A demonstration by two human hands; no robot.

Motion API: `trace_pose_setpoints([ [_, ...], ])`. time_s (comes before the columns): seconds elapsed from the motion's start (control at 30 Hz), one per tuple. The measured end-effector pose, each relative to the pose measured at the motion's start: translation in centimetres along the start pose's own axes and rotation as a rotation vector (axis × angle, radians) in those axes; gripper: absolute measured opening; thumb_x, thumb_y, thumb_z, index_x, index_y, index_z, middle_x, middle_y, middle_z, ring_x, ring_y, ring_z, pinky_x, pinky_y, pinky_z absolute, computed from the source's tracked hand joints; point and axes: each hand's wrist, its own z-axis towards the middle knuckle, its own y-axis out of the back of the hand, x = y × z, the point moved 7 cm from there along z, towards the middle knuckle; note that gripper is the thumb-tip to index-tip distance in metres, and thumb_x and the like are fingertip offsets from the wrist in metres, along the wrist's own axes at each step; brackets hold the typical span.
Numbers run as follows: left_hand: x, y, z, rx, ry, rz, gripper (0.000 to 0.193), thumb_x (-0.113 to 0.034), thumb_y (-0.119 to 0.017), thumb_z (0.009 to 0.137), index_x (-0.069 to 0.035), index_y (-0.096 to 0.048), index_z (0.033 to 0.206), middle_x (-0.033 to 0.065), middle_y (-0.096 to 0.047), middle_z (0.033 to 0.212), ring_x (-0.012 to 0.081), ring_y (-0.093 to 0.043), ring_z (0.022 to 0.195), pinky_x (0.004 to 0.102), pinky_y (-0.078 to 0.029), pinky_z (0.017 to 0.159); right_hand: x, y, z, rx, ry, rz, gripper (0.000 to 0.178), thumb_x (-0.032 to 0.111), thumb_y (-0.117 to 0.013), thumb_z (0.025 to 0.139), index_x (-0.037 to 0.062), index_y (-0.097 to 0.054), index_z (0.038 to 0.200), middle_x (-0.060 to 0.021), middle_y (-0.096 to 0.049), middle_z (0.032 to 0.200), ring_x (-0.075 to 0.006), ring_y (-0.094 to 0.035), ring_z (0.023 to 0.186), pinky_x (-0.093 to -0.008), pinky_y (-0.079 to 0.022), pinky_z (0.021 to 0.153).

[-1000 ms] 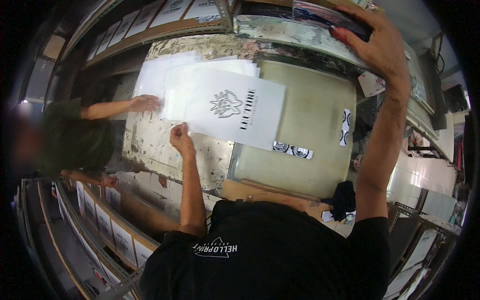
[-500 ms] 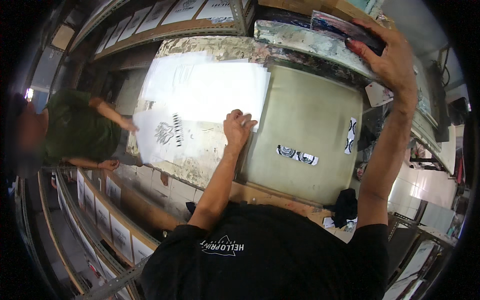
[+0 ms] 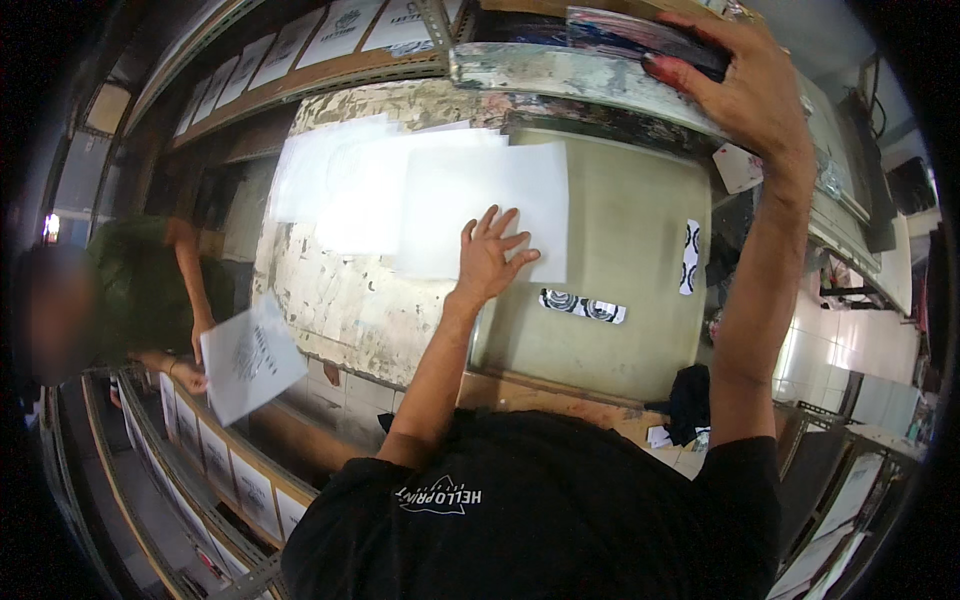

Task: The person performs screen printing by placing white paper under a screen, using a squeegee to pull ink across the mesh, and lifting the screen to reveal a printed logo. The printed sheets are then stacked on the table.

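My left hand is spread over a white sheet of paper, fingers apart. That sheet lies partly over the stack of white sheets and partly over the greenish-grey printing board. My right hand reaches up to the far right, its fingers and thumb wrapped round the edge of an ink-smeared dark panel. Red ink stains its fingertips. A pale, paint-stained bar runs just below the panel.
At the left a co-worker in a green shirt holds a printed sheet over the shelf rack. Two patterned strips lie on the board. A black cloth hangs by its near right corner.
My left hand has opened from a curled shape, and a white sheet now reaches onto the board. The co-worker has drawn the printed sheet off the table. My right hand keeps its grip.
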Motion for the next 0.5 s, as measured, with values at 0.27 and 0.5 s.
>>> trace_pose_setpoints([
  [0.27,-8.1,-10.5,5.5,0.15,-0.28,0.092,0.058,-0.05,-0.057,0.092,-0.03,-0.049,0.146,0.0037,-0.026,0.163,0.0382,-0.015,0.151,0.0683,-0.008,0.117,1.0,0.7,0.6,0.053,-0.056,0.119,0.051,0.039,-0.081,0.072,0.0027,-0.075,0.107,-0.0201,-0.073,0.102,-0.0326,-0.069,0.097,-0.0378,-0.052,0.089],
  [0.5,-13.8,-13.8,6.3,0.222,-0.426,0.08,0.059,-0.05,-0.054,0.094,-0.026,-0.047,0.148,0.0065,-0.023,0.164,0.0387,-0.013,0.151,0.0688,-0.004,0.117,1.2,1.0,0.7,0.045,-0.056,0.123,0.051,0.041,-0.08,0.073,0.0014,-0.074,0.105,-0.0205,-0.073,0.1,-0.0346,-0.07,0.096,-0.038,-0.053,0.087],
])
